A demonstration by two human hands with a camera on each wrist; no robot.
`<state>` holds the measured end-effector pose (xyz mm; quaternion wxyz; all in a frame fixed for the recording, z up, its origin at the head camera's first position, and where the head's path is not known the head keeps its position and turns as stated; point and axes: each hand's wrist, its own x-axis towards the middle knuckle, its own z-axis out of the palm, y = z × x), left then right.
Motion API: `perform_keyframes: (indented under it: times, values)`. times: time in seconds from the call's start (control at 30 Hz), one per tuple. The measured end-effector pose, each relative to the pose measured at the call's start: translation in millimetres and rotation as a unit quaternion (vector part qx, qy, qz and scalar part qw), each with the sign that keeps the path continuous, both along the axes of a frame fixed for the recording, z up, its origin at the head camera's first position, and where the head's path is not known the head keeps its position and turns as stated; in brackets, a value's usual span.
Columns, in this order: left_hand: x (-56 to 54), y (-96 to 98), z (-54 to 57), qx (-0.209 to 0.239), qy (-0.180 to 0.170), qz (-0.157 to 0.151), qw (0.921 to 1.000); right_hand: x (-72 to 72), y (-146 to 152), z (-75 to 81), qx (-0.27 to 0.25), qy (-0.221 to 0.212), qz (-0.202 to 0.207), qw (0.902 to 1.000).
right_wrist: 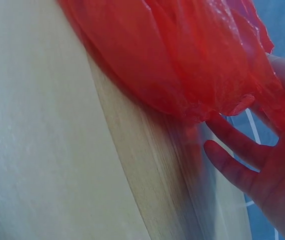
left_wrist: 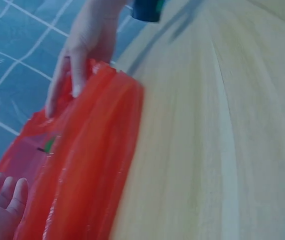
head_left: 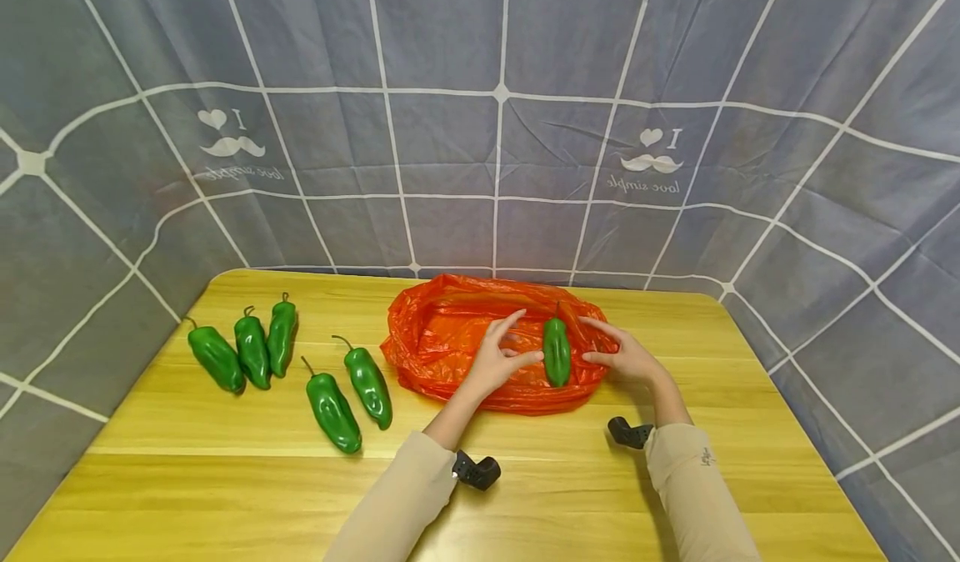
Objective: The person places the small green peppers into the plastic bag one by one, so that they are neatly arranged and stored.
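Observation:
A red plastic bag (head_left: 442, 337) lies spread with its mouth up on the wooden table. Inside its right part is a green pepper (head_left: 557, 352), stem pointing away. My left hand (head_left: 495, 362) hovers over the bag, left of this pepper, fingers spread and thumb tip close to its side. At the bag's right rim is my right hand (head_left: 633, 357), its thumb and fingers apart with the plastic between them. In the right wrist view, straight fingers (right_wrist: 237, 145) touch the outside of the bag. Only the stem end of the pepper (left_wrist: 49, 145) shows in the left wrist view.
Several green peppers lie on the left of the table: a group at the far left including one pepper (head_left: 216, 358), and two nearer the bag, one pepper (head_left: 333, 412) beside another pepper (head_left: 369, 387). A grey checked curtain (head_left: 450, 145) surrounds the table's back and sides.

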<state>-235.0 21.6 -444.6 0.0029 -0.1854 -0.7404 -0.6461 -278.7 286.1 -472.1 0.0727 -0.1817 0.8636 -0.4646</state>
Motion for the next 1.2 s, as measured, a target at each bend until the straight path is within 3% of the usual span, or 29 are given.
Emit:
perform_keyframes:
  times: [0.17, 0.33, 0.67, 1.2]
  values:
    - [15.0, -13.2, 11.9, 0.015, 0.011, 0.002, 0.9998, 0.2, 0, 0.2, -0.001, 0.002, 0.001, 1.0]
    - [24.2, -25.9, 15.4, 0.031, 0.014, 0.009, 0.9994, 0.9, 1, 0.3, 0.001, 0.006, 0.002, 1.0]
    - [42.3, -54.0, 22.4, 0.023, 0.025, 0.038, 0.9987, -0.1, 3, -2.8, -0.007, -0.001, 0.0, 1.0]
    - [65.8, -100.0, 19.3, 0.002, 0.029, 0.087, 0.9958, -1.0, 3, -4.4, -0.012, 0.002, 0.004, 0.9999]
